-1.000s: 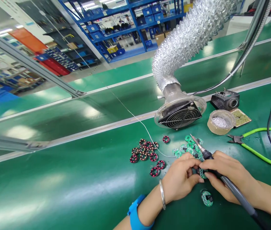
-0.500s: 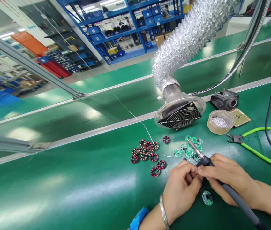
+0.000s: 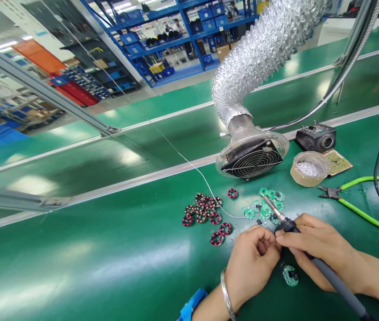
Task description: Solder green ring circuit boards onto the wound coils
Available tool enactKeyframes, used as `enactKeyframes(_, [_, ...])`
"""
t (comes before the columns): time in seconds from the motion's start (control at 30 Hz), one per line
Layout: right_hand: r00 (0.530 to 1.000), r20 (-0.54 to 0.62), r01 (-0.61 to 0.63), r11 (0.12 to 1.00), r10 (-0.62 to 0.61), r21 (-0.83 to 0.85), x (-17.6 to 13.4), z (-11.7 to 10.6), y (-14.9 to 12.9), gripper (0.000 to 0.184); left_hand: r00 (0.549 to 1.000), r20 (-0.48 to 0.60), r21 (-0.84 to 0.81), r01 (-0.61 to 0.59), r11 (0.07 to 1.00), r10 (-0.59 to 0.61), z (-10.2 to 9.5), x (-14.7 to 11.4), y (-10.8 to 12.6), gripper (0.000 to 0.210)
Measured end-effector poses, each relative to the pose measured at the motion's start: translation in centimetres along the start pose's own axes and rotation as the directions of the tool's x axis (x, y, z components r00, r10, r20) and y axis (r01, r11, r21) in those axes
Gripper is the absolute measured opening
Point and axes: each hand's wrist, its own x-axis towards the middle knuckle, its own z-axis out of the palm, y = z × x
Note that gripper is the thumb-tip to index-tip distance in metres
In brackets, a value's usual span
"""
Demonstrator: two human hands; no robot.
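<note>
My right hand [image 3: 326, 252] is closed round a soldering iron [image 3: 336, 281], whose metal tip points up and left over the green circuit boards [image 3: 258, 206]. My left hand [image 3: 254, 261] is pinched shut, its fingertips meeting those of my right hand; whatever lies between them is hidden. One round green circuit board [image 3: 290, 275] with a black part on it lies on the bench just below my hands. Left of the boards sits a group of red-and-black wound coils [image 3: 206, 207]. A thin white wire [image 3: 202, 178] runs down across the bench to the boards.
A fume extractor [image 3: 252, 160] on a silver flexible duct [image 3: 239, 71] hangs beyond my hands. To the right are a tub of silvery bits [image 3: 310, 169], a black iron stand [image 3: 316, 137], a sponge tray [image 3: 338, 162], green-handled cutters [image 3: 360, 185] and a black cable [image 3: 378, 151].
My left hand has shifted very slightly left, its fingers still pinched. The soldering iron and my right hand stay almost where they were; the view has moved a little.
</note>
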Motion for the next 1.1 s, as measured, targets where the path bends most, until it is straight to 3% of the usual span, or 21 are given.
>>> enactKeyframes(0.47, [1.000, 0.022, 0.017, 0.999, -0.018, 0.033, -0.1, -0.3, 0.0, 0.042, 1.000, -0.008, 0.069, 0.028, 0.997, -0.027, 0.0, -0.2, -0.2, 0.013])
enactKeyframes(0.63, [0.996, -0.072, -0.057, 0.998, 0.059, 0.035, -0.2, -2.0, -0.6, 0.047, 0.999, -0.042, 0.076, 0.038, 0.996, -0.035, 0.2, -0.2, 0.3, 0.015])
enactKeyframes(0.8, [0.984, -0.070, -0.155, 0.983, 0.162, 0.099, -0.4, -3.6, -1.9, 0.036, 0.997, -0.055, 0.088, 0.057, 0.994, -0.052, 0.3, -0.2, 0.4, 0.014])
enactKeyframes(1.1, [0.960, -0.141, -0.230, 0.967, 0.244, 0.105, 0.2, -3.0, -3.0, 0.029, 0.996, -0.060, 0.110, 0.066, 0.992, -0.060, 0.3, -0.2, 0.2, 0.013])
